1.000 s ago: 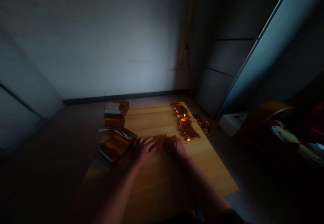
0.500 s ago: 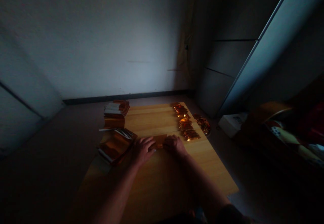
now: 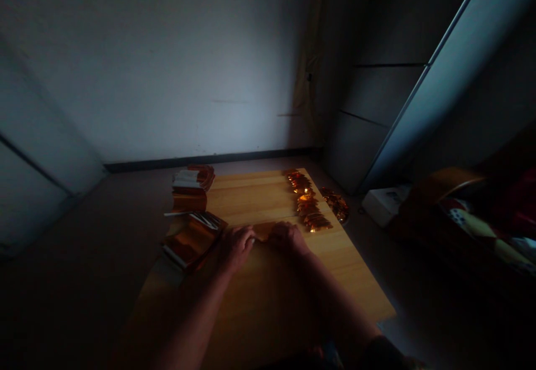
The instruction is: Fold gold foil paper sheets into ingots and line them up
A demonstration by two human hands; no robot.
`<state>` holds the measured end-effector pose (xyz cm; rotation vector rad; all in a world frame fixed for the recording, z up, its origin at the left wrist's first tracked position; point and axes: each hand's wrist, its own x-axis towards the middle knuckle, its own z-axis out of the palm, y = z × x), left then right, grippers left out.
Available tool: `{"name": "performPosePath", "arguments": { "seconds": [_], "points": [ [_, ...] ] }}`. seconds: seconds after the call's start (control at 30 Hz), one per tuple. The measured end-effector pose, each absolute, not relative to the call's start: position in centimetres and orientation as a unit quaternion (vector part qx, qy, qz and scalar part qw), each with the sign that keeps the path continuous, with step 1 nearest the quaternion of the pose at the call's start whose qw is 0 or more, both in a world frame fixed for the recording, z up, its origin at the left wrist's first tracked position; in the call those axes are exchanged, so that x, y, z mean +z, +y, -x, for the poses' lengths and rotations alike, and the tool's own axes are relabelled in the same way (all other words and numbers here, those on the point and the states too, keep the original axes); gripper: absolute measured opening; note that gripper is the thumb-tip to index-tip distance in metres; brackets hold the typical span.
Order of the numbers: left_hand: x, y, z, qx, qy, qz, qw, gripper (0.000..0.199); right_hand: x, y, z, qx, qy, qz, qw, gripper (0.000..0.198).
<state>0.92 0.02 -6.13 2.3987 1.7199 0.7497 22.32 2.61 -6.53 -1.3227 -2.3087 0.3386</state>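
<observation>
Between my two hands is a sheet of gold foil paper [image 3: 263, 230], its near edge bent up a little off the wooden table. My left hand [image 3: 238, 245] has its fingers curled on the sheet's left end. At the right end my right hand [image 3: 288, 237] pinches the paper, fingers bent and close together. The fingertips are dim and partly hidden. Just left of my left hand lies a stack of gold and white paper sheets [image 3: 195, 239]. Beyond my right hand, a row of folded shiny gold paper pieces [image 3: 307, 202] runs along the table's right side.
Further bundles of gold and white paper [image 3: 189, 191] lie at the far left of the wooden table [image 3: 251, 194]. A heap of folded gold pieces [image 3: 335, 205] is beyond its right edge. A white box [image 3: 383, 205] stands on the floor near the cabinet.
The near edge of the gold foil paper now bends upward where it was flatter before. My fingers have curled in more around its ends; the stacks and the row stay put.
</observation>
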Motion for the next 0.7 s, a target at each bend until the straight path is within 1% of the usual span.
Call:
{"name": "performPosePath", "arguments": {
  "seconds": [0.1, 0.2, 0.43, 0.57, 0.7],
  "points": [
    [-6.2, 0.1, -0.9, 0.251, 0.562, -0.786, 0.051, 0.017, -6.9, 2.2, -22.5, 0.103, -0.853, 0.461, 0.221, 0.024],
    [-6.5, 0.4, -0.7, 0.263, 0.554, -0.787, 0.064, 0.017, -7.5, 2.3, -22.5, 0.102, -0.845, 0.474, 0.226, 0.017],
    [-6.5, 1.1, -0.8, 0.278, 0.590, -0.752, 0.098, 0.020, -6.8, 3.3, -21.6, 0.134, -0.790, 0.556, 0.222, 0.017],
    [-6.3, 1.7, -1.6, 0.275, 0.642, -0.709, 0.097, 0.019, -6.1, 3.3, -20.3, 0.109, -0.752, 0.615, 0.209, 0.020],
    [-6.3, 2.3, -2.3, 0.282, 0.671, -0.681, 0.079, 0.018, -5.8, 3.3, -19.1, 0.075, -0.729, 0.659, 0.170, 0.020]
  ]
}}
